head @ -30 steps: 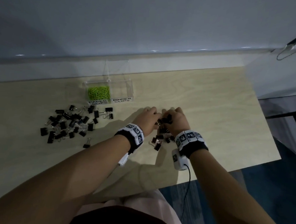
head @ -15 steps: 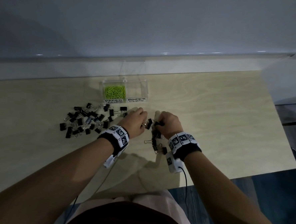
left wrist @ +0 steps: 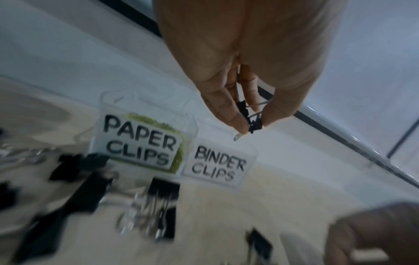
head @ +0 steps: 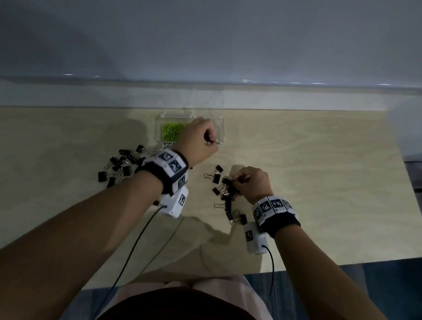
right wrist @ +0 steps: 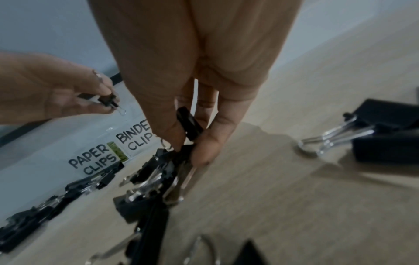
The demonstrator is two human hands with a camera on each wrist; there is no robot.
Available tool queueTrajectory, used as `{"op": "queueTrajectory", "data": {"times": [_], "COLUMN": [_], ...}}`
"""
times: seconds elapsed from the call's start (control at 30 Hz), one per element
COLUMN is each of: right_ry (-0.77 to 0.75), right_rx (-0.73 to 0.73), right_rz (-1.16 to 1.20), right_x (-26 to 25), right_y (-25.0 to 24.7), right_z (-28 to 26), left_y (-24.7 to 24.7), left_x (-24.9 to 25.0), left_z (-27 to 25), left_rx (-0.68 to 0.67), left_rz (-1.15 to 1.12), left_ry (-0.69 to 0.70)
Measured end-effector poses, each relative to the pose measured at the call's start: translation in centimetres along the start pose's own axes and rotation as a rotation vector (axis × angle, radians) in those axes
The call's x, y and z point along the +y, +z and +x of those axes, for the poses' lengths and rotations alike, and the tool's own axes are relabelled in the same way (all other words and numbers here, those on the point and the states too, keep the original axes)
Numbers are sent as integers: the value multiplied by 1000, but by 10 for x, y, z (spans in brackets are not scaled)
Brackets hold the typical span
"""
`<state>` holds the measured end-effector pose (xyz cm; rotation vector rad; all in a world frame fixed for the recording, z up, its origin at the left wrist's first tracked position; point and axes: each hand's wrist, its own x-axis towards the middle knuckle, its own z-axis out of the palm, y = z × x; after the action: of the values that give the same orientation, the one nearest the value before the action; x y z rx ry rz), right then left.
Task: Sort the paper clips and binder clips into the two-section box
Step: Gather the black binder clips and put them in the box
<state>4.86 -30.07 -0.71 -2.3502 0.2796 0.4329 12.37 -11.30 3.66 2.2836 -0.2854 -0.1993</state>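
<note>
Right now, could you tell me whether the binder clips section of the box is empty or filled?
Cannot tell for certain: the left hand covers the binder clips section, though its label side shows nothing black inside.

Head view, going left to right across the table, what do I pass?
Loose pile of binder clips → green paper clips → left hand → cluster of binder clips → right hand.

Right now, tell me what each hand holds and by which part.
Left hand pinches a small binder clip by its black body and wire handles. Right hand pinches another binder clip by its black body.
</note>
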Motion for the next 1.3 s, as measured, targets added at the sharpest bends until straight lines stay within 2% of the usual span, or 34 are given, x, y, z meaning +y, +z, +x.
{"op": "queueTrajectory", "data": {"times": [0.07, 0.13, 0.27, 0.33, 0.43, 0.5, 0.63, 0.9, 1.1, 1.3], "right_ry": [25, 61, 13, -36, -173, -269, -375, -391, -367, -421], "right_rx": [15, 27, 51, 57, 73, 95, 73, -128, -296, -322], "right_rz": [69, 118, 90, 38, -57, -110, -224, -336, -530, -541], "right_x": [1, 2, 2, 2, 0, -6, -15, -18, -30, -33], "right_y": [0, -1, -5, -4, 6, 14, 23, 20, 17, 11], "right_z": [1, 2, 3, 3, 2, 0, -5, -1, 5, 1], "left_y": [-10, -14, -3, 12, 37, 47, 50, 52, 51, 47], "left_x": [-1, -5, -9, -13, -21, -24, -28, -31, -27, -29], "left_z": [18, 29, 5, -22, -47, -48, -42, -46, -46, -52], "left_rx": [60, 38, -11, -143, -404, -456, -419, -313, -278, -259], "left_rz": [12, 111, 308, 310, 346, 375, 356, 185, 252, 297], "left_ry": [-5, -6, 106, 173, 193, 165, 148, -38, -85, -129]}}
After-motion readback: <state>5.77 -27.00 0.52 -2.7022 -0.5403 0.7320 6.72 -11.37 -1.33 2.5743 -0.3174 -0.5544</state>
